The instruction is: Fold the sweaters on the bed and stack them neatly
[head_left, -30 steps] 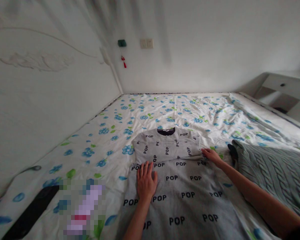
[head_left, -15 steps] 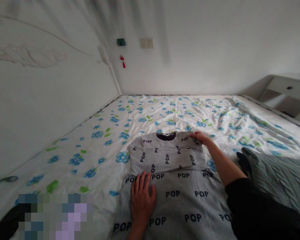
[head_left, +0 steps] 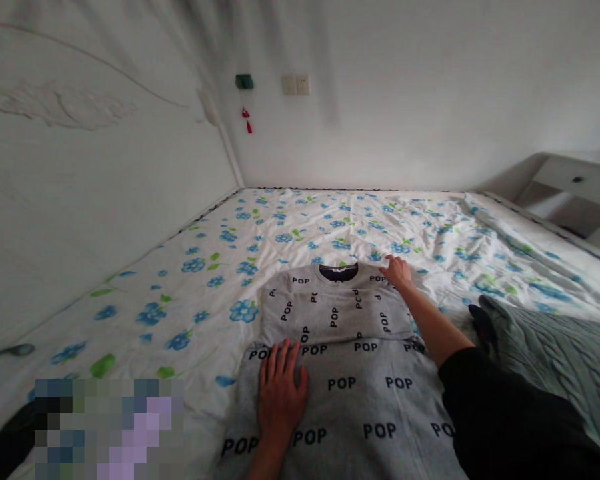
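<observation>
A grey sweatshirt (head_left: 365, 407) printed with black POP lettering lies on the bed, its round, dark-lined neckline at the far end. Across the chest is a layer with sideways lettering, which looks like sleeves folded over. My left hand (head_left: 283, 390) rests flat on the left side of the sweatshirt, just below that layer's edge, with fingers stretched out. At the far right shoulder is my right hand (head_left: 397, 272), its thumb and fingers apart. It is at the shoulder edge; whether it touches the cloth I cannot tell.
A white bedsheet (head_left: 195, 300) with blue flowers covers the bed, wrinkled at the right. A grey-green cable-knit garment (head_left: 555, 353) lies at right. A dark spoon-shaped thing (head_left: 20, 350) is at left, near a blurred patch. A white cabinet (head_left: 580, 193) stands at far right.
My right hand has loosened its pinch on the shoulder and its fingers have spread. The neckline and shoulders have shifted slightly right. My left hand stays flat on the sweatshirt.
</observation>
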Demonstrator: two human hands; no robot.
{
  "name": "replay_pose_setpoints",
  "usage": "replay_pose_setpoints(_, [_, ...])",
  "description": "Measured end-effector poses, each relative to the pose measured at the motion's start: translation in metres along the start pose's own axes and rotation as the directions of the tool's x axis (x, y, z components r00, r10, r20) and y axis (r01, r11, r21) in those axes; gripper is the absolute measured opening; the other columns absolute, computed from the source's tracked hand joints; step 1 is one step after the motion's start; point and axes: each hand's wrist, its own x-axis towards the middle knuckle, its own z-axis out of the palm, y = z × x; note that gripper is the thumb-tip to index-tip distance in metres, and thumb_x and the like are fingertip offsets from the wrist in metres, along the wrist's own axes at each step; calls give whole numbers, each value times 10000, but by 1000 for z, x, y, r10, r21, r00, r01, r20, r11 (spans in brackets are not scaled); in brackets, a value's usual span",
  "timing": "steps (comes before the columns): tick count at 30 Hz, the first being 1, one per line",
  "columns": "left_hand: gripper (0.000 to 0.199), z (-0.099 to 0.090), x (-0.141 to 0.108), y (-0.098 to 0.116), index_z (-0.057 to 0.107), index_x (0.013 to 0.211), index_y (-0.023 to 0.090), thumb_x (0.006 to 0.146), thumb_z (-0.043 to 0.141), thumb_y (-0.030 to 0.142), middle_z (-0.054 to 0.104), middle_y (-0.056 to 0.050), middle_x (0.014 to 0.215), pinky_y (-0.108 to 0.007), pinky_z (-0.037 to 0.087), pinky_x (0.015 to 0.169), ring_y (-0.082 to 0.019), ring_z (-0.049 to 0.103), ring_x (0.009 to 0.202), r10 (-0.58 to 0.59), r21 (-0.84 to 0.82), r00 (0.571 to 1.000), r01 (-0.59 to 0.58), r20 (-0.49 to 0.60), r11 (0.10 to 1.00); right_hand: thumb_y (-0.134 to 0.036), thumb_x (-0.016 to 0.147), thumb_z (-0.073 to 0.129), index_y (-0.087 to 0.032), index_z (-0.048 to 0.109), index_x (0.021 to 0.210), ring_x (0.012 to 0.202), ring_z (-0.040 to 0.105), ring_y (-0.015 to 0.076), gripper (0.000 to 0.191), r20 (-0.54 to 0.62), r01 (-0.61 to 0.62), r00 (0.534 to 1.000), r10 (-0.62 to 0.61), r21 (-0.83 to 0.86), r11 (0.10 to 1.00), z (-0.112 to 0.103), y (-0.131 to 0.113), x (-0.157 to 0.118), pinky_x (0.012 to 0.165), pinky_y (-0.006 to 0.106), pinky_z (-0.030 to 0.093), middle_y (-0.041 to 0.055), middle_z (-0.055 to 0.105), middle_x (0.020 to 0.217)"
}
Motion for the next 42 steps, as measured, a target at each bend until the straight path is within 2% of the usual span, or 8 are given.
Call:
replay_pose_setpoints(6, [596, 0, -1, -1, 655, 1682, 319, 1093, 561, 333, 614, -46, 1764, -608, 386, 1382, -339, 509, 1652, 0, 26, 1000, 0, 17, 1000, -270, 1011, 755, -129, 865, 1188, 1249, 763, 354, 251, 99, -88, 992, 81, 67, 994, 4, 8, 4, 1048, 379, 543, 249, 834, 1266])
replay_pose_setpoints(12, [576, -2, 1, 1, 685, 1652, 280, 1092, 556, 319, 629, -69, 1749, -604, 408, 1368, -341, 507, 1651, 12, 33, 1000, -12, 8, 999, -243, 1079, 537, -143, 758, 1440, 1288, 733, 295, 436, -60, -69, 995, 77, 131, 989, 2, 2, -20, 1118, 364, 526, 199, 803, 1379])
replay_pose_setpoints(16, [563, -5, 4, 2, 701, 1630, 307, 1086, 559, 308, 654, -57, 1726, -593, 419, 1357, -338, 534, 1628, 17, 19, 1000, -17, -12, 1000, -340, 1062, 563, -172, 779, 1260, 1201, 733, 287, 338, -170, 62, 985, -24, 217, 974, -10, 15, -67, 1091, 368, 531, 174, 796, 1309])
replay_pose_setpoints(23, [554, -7, 8, 5, 734, 1598, 293, 1065, 584, 304, 678, -83, 1697, -599, 429, 1354, -358, 546, 1614, 15, -33, 999, -16, -35, 999, -534, 791, 939, -276, 728, 1024, 955, 775, 322, 407, 164, -33, 986, -19, 308, 951, -17, 81, -198, 844, 380, 567, 77, 813, 964])
replay_pose_setpoints(28, [536, -9, 10, 5, 755, 1568, 290, 1061, 583, 309, 705, -82, 1666, -589, 440, 1346, -359, 569, 1595, 20, -34, 998, -22, -68, 999, -399, 1000, 675, -291, 724, 971, 999, 789, 363, 121, 57, -97, 994, 91, 107, 990, -14, 94, -241, 874, 423, 560, 116, 799, 949])
replay_pose_setpoints(32, [525, -12, 11, 6, 764, 1551, 249, 1076, 544, 289, 718, -96, 1650, -596, 453, 1332, -362, 587, 1575, 42, -29, 998, -43, -47, 999, -397, 1016, 602, -298, 714, 936, 956, 789, 333, 170, 14, -212, 977, 212, 93, 973, -10, 102, -246, 796, 382, 541, 107, 794, 936])
replay_pose_setpoints(36, [521, -12, 11, 5, 770, 1544, 270, 1065, 566, 279, 717, -90, 1650, -589, 451, 1332, -356, 588, 1571, 47, -31, 998, -49, -43, 998, -376, 886, 726, -273, 761, 965, 869, 769, 293, 135, 137, -170, 982, 130, 342, 924, -15, 110, -232, 744, 345, 570, 47, 767, 816])
replay_pose_setpoints(42, [522, -10, 11, 3, 770, 1543, 310, 1058, 580, 280, 725, -64, 1642, -563, 457, 1325, -338, 593, 1565, 55, -18, 997, -56, -60, 998, -518, 926, 779, -194, 830, 1183, 801, 784, 203, 417, 325, -388, 916, 234, 578, 718, -47, 99, -152, 624, 247, 576, 83, 850, 958])
